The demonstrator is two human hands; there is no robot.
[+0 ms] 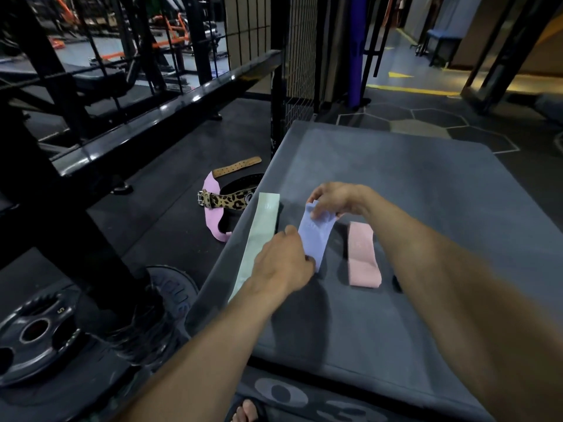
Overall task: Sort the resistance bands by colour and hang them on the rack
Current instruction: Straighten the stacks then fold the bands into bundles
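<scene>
Landmark: I take the grey padded platform (426, 239) as reference.
Lilac band (313, 236): I hold it lifted just above the platform's left half, between both hands.
Left hand (281, 263): fingers closed on its near end.
Right hand (335, 197): fingertips pinched on its far end.
Green band (259, 242): flat along the platform's left edge.
Pink band (362, 257): flat on the platform, right of the lilac band.

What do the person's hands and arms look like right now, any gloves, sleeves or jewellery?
Both are bare: no gloves on the left hand or right hand, no sleeves showing on either forearm up to the frame edge. No watch, wristband or rings are visible on the wrists or fingers.
</scene>
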